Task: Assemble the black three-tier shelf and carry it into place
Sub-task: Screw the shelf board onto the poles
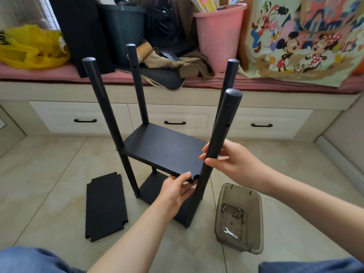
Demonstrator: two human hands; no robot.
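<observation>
The black shelf stands upright on the floor, its four long poles pointing up. The left hand pinches the near corner of the middle board. The right hand wraps around the near right pole. A loose board lies flat to the left of the shelf.

Loose panel left of shelf, bin right.
</observation>
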